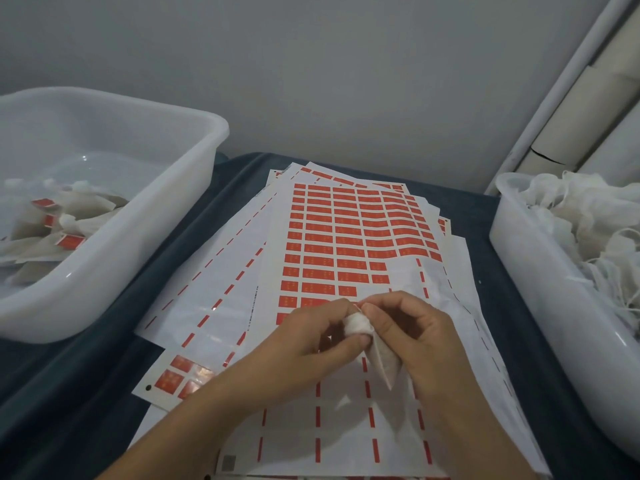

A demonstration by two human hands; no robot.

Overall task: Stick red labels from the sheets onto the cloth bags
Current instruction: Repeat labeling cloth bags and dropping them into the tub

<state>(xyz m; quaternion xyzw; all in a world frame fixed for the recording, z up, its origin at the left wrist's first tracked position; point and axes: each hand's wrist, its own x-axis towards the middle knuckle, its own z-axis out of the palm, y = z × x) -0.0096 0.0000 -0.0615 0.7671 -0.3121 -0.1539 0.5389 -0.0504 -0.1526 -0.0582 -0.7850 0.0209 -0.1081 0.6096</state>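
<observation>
Both hands meet over the near half of the sheets. The left hand [322, 336] pinches the bunched white top of a cloth bag [377, 355] between thumb and curled fingers. The right hand [412, 336] closes round the same bag from the other side, its fingertips pressed to the top by the left thumb; a sliver of red shows there, probably a label, though it is too small to be sure.

The bag's long axis runs from that pinched top down and toward the person, slightly rightward, its tapered body lying under the right palm. So the spot to be labelled sits right between the two thumbs, and the right hand looks better placed to press it down.

Under the hands lies the top sheet [353, 237], its red labels left mostly in the far rows, the near rows peeled. The stack rests on a dark cloth [194, 251].

The left tub [114, 258] holds bags already bearing red labels. The right tub [526, 258] holds a heap of plain white bags.
</observation>
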